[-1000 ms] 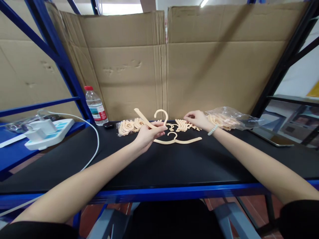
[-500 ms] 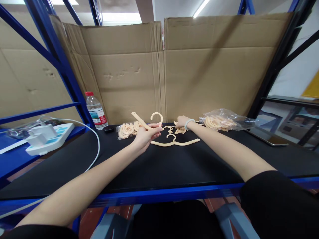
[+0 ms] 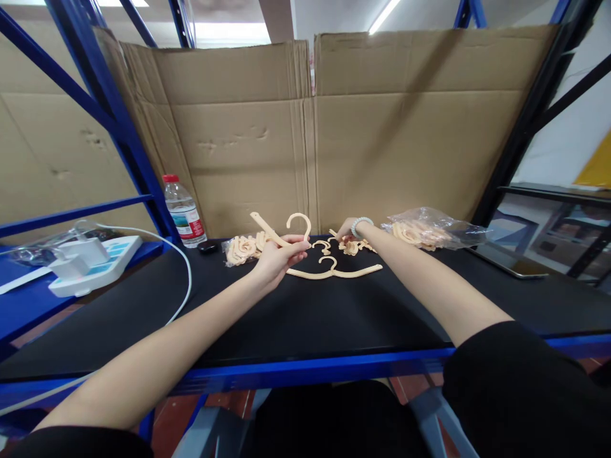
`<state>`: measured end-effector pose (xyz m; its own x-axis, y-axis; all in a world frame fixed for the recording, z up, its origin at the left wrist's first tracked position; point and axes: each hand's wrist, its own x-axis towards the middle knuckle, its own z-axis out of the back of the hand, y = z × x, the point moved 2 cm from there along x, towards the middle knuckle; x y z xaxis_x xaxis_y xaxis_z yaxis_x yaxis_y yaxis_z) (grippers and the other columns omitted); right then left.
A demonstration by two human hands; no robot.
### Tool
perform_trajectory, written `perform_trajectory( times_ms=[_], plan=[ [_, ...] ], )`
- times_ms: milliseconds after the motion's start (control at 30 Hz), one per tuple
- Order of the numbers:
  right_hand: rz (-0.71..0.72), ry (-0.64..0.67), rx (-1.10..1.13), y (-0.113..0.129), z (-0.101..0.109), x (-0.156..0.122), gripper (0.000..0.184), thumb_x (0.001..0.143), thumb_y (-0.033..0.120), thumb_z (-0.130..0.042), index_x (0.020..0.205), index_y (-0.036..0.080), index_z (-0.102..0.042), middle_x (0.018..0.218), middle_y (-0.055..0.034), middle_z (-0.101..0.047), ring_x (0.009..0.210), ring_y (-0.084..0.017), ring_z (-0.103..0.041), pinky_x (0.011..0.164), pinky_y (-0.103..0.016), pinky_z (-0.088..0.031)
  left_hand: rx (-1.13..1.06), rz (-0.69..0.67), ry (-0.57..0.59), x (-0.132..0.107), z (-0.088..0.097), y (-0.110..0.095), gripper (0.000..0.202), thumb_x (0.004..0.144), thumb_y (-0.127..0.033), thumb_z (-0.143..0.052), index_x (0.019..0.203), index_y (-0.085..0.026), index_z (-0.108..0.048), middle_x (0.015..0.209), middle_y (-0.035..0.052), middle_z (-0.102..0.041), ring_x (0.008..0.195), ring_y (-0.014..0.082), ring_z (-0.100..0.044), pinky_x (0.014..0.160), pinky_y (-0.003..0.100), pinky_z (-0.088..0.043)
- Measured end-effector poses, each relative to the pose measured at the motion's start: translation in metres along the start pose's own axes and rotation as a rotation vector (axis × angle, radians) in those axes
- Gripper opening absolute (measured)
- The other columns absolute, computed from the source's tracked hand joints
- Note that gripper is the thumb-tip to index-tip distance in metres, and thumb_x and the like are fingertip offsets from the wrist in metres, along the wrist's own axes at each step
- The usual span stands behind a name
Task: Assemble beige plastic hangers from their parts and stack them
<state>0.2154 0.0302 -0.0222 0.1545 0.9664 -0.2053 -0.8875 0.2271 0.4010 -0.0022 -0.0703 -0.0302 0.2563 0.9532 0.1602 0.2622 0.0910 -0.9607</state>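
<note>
My left hand (image 3: 277, 259) is closed round a small cream plastic hanger (image 3: 280, 233), held tilted above the black shelf (image 3: 305, 312), hook up. Another cream hanger (image 3: 334, 270) lies flat on the shelf just right of that hand. My right hand (image 3: 347, 230), with a pale bead bracelet on the wrist, reaches into a loose pile of cream hanger pieces (image 3: 356, 245) at the back; its fingers are mostly hidden behind the wrist. A second heap of cream pieces (image 3: 242, 247) lies behind my left hand.
A clear plastic bag of more cream pieces (image 3: 424, 230) sits at the back right. A water bottle (image 3: 182, 210) stands at the back left beside a small black object (image 3: 209, 246). A white power strip with chargers (image 3: 90, 261) and a white cable (image 3: 184, 286) lie left. Cardboard (image 3: 382, 127) walls the back.
My right hand has moved left from near the plastic bag to the loose pile in the middle and turned so the wrist faces me. The left hand has barely moved.
</note>
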Motion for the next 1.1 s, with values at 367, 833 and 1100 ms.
perform_trajectory(
  times_ms=[367,833,1100],
  plan=[
    [0.025,-0.140,0.373,-0.006,-0.013,0.007,0.013,0.064,0.012,-0.074,0.063,0.008,-0.062,0.042,-0.0012,-0.056,0.043,-0.012,-0.057,0.048,-0.022,-0.053,-0.016,0.008,0.015,0.000,-0.002,0.005,0.024,0.057,-0.016,-0.081,0.077,-0.011,-0.068,0.068,0.0020,-0.065,0.057,0.0055,-0.060,0.059,0.015,-0.051],
    [0.252,-0.261,0.711,-0.006,-0.008,-0.003,0.026,0.056,0.017,-0.084,0.063,0.012,-0.060,0.045,0.0004,-0.056,0.042,-0.011,-0.056,0.044,-0.021,-0.055,-0.029,0.018,0.019,0.001,-0.002,0.009,0.026,0.059,-0.012,-0.080,0.081,-0.008,-0.066,0.066,0.0016,-0.064,0.056,0.0054,-0.060,0.060,0.016,-0.051],
    [0.543,-0.189,1.061,-0.021,-0.015,-0.070,0.013,0.077,0.021,-0.069,0.082,0.013,-0.060,0.068,-0.0028,-0.063,0.062,-0.012,-0.064,0.072,-0.029,-0.060,-0.051,0.022,0.137,0.000,-0.004,0.016,0.027,0.056,-0.013,-0.082,0.077,-0.009,-0.066,0.075,0.0047,-0.068,0.066,0.0103,-0.065,0.070,0.023,-0.053]
  ],
)
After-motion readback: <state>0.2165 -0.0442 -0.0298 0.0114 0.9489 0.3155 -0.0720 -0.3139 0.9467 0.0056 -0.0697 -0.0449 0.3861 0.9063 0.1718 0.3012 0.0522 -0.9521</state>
